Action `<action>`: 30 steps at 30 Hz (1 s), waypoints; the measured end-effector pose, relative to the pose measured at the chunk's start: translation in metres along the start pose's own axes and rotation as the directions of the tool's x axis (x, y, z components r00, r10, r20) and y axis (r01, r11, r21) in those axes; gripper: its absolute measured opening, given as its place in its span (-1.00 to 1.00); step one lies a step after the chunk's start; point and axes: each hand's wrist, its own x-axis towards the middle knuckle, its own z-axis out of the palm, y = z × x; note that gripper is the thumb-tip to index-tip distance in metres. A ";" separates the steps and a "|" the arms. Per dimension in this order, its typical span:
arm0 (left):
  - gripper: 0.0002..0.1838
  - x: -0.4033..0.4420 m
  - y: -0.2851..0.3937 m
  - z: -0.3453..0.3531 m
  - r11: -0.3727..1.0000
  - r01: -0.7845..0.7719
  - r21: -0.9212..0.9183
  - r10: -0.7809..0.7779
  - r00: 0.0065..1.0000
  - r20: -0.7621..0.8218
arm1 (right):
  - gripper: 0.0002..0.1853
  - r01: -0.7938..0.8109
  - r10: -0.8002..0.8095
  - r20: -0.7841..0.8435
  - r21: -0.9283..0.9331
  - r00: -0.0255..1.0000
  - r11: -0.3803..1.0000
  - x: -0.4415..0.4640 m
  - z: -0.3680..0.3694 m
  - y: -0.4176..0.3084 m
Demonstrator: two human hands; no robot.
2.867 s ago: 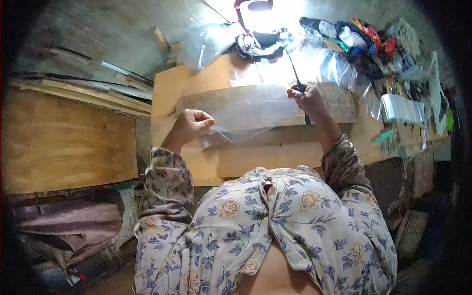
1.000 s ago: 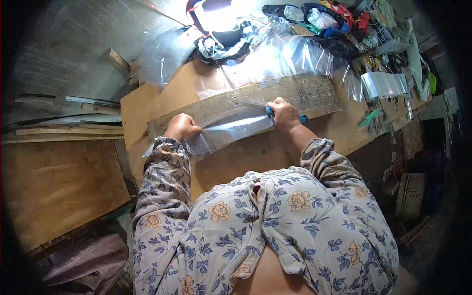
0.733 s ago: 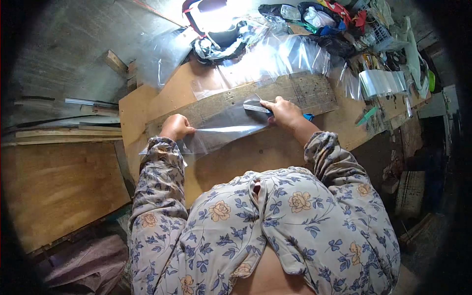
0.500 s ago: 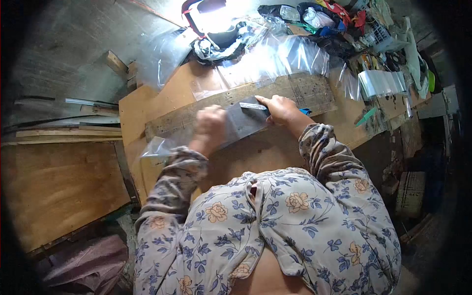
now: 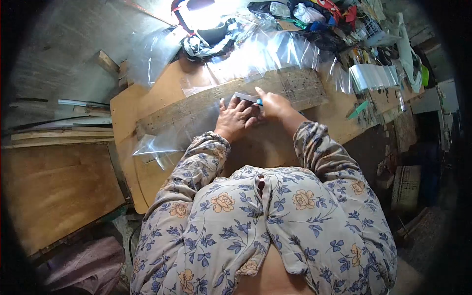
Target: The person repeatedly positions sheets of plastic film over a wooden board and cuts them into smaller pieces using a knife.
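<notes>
- Two bare hands meet near the middle of the frame: our left hand (image 5: 236, 119) lies palm down on the clear film (image 5: 156, 149), its fingers a little spread and gripping nothing.
- Our right hand (image 5: 278, 107) has its fingers closed around the knife (image 5: 245, 98), mostly hiding the blue handle; one digit points up beside it.
- The film lies across the lower edge of one worn board (image 5: 295, 91), and its loose end reaches down to the left, onto the desk (image 5: 130, 105).
- We judge the step in hand to be pressing the film flat with the blade held close by. The blade lies just beside our left fingertips; whether it touches them or the film, we cannot tell.
- From here, we judge, any move of the blade calls for our left fingers well clear of the edge and the film flat and taut.
- Counting, we have one knife, one board and one film under our hand, plus one green strip (image 5: 358, 109) at the right and one bright lamp (image 5: 199, 14) at the top.
- More clear sheets (image 5: 285, 49) overlap behind the board, and bags (image 5: 309, 14) heap at the upper right; neither lot can we count.
</notes>
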 end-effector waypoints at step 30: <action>-0.33 0.001 0.003 -0.001 0.995 0.058 0.079 -0.064 0.994 0.087 | -0.59 0.139 -0.035 -0.412 0.227 0.911 0.964 -0.065 0.077 0.017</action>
